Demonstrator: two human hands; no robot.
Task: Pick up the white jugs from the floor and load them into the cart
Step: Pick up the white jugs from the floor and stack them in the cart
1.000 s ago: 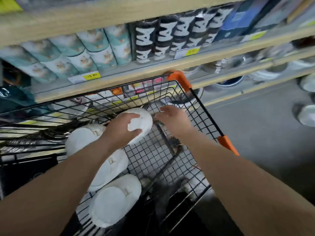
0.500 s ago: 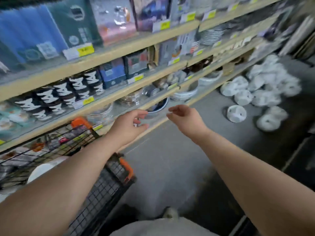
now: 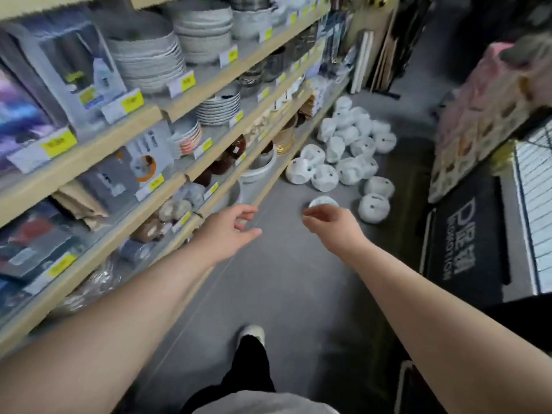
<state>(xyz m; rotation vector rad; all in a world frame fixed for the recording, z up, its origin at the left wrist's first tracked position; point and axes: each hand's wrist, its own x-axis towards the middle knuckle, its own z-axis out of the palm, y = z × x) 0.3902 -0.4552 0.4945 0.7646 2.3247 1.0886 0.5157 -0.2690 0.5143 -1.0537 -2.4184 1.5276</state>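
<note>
With the cart now out of view, the left hand (image 3: 230,231) and right hand (image 3: 328,225) reach ahead, each grip loosely spread and empty, toward the white jugs (image 3: 349,150) heaped on the floor (image 3: 268,294) beyond, probably for another pickup

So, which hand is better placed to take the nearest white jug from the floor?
Probably right: the right hand, empty, lines up with the nearest jug; the left hand hangs nearer the shelf.

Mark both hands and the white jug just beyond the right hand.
left hand (image 3: 224,231), head view, back of the hand.
right hand (image 3: 334,225), head view, back of the hand.
white jug (image 3: 324,201), head view, its visible top.
</note>
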